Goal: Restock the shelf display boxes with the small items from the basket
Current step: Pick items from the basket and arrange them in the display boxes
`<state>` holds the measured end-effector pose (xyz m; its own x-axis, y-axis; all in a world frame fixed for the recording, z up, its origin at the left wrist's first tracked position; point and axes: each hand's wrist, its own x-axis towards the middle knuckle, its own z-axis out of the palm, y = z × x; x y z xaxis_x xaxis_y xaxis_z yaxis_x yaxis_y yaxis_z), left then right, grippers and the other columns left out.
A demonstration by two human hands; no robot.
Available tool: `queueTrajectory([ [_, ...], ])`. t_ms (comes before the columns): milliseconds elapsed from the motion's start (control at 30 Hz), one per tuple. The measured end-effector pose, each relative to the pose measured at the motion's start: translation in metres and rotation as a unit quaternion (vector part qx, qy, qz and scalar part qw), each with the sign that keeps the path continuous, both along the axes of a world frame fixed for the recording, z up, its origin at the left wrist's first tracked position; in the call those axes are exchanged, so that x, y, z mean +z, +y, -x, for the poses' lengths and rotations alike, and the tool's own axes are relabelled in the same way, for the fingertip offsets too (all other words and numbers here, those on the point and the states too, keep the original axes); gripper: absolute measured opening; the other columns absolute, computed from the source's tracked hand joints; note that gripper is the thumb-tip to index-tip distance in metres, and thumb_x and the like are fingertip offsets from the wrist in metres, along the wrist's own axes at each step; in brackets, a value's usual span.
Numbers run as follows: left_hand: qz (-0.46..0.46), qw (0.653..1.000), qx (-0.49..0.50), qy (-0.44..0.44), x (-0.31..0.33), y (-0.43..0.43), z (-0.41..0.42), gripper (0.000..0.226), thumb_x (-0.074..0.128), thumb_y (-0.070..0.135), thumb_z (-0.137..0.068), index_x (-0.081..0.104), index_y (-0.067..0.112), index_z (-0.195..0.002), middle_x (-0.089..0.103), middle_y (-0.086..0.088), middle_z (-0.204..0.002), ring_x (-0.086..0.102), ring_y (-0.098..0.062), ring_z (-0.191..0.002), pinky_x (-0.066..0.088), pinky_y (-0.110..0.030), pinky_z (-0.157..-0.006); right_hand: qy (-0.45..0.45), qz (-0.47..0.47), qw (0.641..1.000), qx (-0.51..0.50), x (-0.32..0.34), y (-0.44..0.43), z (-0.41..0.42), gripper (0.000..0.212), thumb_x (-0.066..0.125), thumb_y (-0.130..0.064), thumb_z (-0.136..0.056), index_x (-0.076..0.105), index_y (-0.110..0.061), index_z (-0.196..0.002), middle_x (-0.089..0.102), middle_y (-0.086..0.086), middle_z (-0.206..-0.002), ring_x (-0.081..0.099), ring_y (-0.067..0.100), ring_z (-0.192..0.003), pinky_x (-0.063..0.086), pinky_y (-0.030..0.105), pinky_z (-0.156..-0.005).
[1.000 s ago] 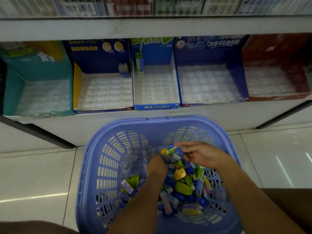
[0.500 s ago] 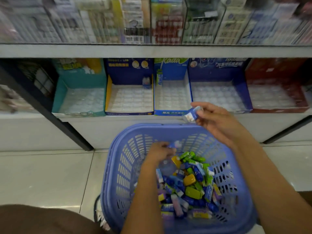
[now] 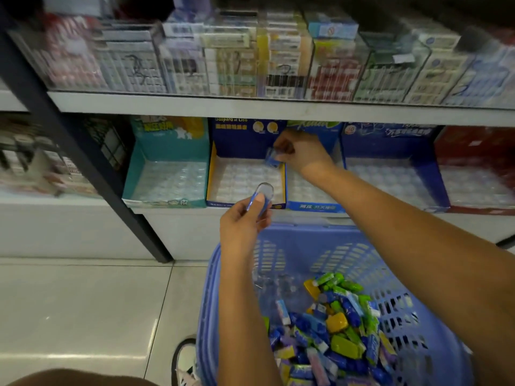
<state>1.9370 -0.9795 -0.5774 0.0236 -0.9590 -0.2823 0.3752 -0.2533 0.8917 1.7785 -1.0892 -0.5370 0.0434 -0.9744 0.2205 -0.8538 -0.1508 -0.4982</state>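
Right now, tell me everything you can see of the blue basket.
The basket is periwinkle-blue plastic, with slotted walls and a rounded rim. It stands upright on the pale tiled floor in front of the lower shelf. A heap of small blue, green and yellow items lies in its bottom. The left hand and right hand are raised clear of it.

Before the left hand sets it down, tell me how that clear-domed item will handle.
Probably light: the left hand pinches the clear-domed item without a full grip. Its glossy shell looks hard, so likely slippery. The rounded top suggests it may tip unless seated in the display box's moulded tray.
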Motion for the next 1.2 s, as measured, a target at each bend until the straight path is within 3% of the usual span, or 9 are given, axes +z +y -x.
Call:
queueTrajectory([
  [167, -0.013, 1.000, 0.006, 0.005, -0.009, -0.005, -0.003, 0.014, 0.061, 0.019, -0.092, 0.069, 0.009, -0.088, 0.068, -0.003, -0.080, 0.066, -0.015, -0.076, 0.055, -0.022, -0.068, 0.057, -0.013, 0.998, 0.023, -0.007, -0.010, -0.003, 0.023, 0.062, -0.006, -0.086, 0.061, -0.004, -0.109, 0.065, 0.013, -0.109, 0.060, 0.026, -0.102, 0.048, 0.031, -0.089],
  [367, -0.003, 1.000, 0.012, 0.016, -0.016, -0.010, -0.006, 0.014, 0.060, 0.017, -0.093, 0.069, 0.007, -0.089, 0.069, -0.004, -0.080, 0.066, -0.013, -0.075, 0.055, -0.024, -0.072, 0.052, -0.048, 0.997, 0.040, -0.002, -0.017, 0.003, 0.023, 0.070, -0.009, -0.081, 0.065, -0.006, -0.103, 0.067, 0.010, -0.105, 0.061, 0.018, -0.094, 0.041, 0.018, -0.077],
  [500, 0.006, 0.999, 0.005, 0.039, -0.016, -0.012, -0.010, 0.016, 0.058, 0.014, -0.093, 0.068, 0.003, -0.098, 0.069, -0.008, -0.088, 0.069, -0.010, -0.075, 0.057, -0.020, -0.074, 0.114, -0.009, 0.992, 0.045, -0.007, -0.016, 0.000, 0.022, 0.070, -0.008, -0.080, 0.068, 0.000, -0.101, 0.057, 0.019, -0.110, 0.054, 0.028, -0.100, 0.029, 0.012, -0.074],
  [700, 0.036, 0.999, -0.018, 0.023, -0.009, -0.008, -0.005, 0.023, 0.055, 0.014, -0.095, 0.064, 0.004, -0.113, 0.069, -0.004, -0.096, 0.069, -0.010, -0.084, 0.056, -0.019, -0.078, 0.213, -0.059, 0.974, 0.041, 0.008, -0.009, -0.015, 0.032, 0.057, -0.017, -0.092, 0.060, -0.009, -0.122, 0.041, 0.013, -0.137, 0.041, 0.027, -0.124, 0.034, 0.027, -0.099],
  [767, 0.045, 0.999, -0.001, 0.013, -0.007, -0.007, -0.003, 0.022, 0.056, 0.017, -0.095, 0.065, 0.009, -0.113, 0.069, 0.000, -0.093, 0.069, -0.008, -0.082, 0.055, -0.018, -0.075, 0.159, -0.044, 0.986, 0.028, 0.015, 0.006, -0.023, 0.032, 0.054, -0.021, -0.094, 0.056, -0.014, -0.125, 0.045, 0.008, -0.133, 0.049, 0.017, -0.113, 0.039, 0.027, -0.095],
  [867, 0.072, 0.997, 0.021, -0.027, -0.006, -0.011, -0.004, 0.023, 0.055, 0.020, -0.096, 0.066, 0.011, -0.114, 0.067, 0.001, -0.092, 0.066, -0.007, -0.082, 0.055, -0.018, -0.075, -0.096, -0.071, 0.991, 0.059, 0.021, 0.042, -0.033, 0.016, 0.059, -0.030, -0.091, 0.062, -0.022, -0.104, 0.062, -0.006, -0.091, 0.058, -0.001, -0.071, 0.049, 0.023, -0.067],
  [1000, 0.137, 0.987, -0.009, -0.084, 0.005, -0.022, -0.006, 0.027, 0.055, 0.019, -0.096, 0.064, 0.009, -0.119, 0.069, 0.001, -0.095, 0.067, -0.009, -0.089, 0.055, -0.022, -0.080, -0.237, -0.113, 0.961, 0.088, 0.028, 0.064, -0.031, 0.016, 0.070, -0.017, -0.083, 0.062, -0.024, -0.096, 0.064, -0.003, -0.089, 0.066, 0.007, -0.068, 0.055, 0.018, -0.065],
  [1100, 0.142, 0.974, -0.008, -0.179, 0.011, -0.027, 0.001, 0.042, 0.054, 0.022, -0.096, 0.048, 0.014, -0.137, 0.066, 0.004, -0.107, 0.063, -0.007, -0.098, 0.050, -0.020, -0.087, -0.235, -0.068, 0.969, 0.018, 0.028, 0.052, -0.018, 0.019, 0.075, -0.015, -0.078, 0.062, -0.023, -0.090, 0.064, -0.001, -0.087, 0.065, 0.011, -0.075, 0.055, 0.017, -0.070],
  [1200, 0.145, 0.926, -0.064, -0.344, 0.008, -0.027, 0.012, 0.047, 0.051, 0.027, -0.097, 0.044, 0.014, -0.142, 0.058, -0.001, -0.132, 0.055, -0.017, -0.119, 0.042, -0.024, -0.092, -0.125, -0.039, 0.991, -0.040, 0.025, 0.032, -0.008, 0.020, 0.074, -0.012, -0.078, 0.063, -0.015, -0.094, 0.061, -0.007, -0.080, 0.056, 0.003, -0.067, 0.043, 0.003, -0.060],
])
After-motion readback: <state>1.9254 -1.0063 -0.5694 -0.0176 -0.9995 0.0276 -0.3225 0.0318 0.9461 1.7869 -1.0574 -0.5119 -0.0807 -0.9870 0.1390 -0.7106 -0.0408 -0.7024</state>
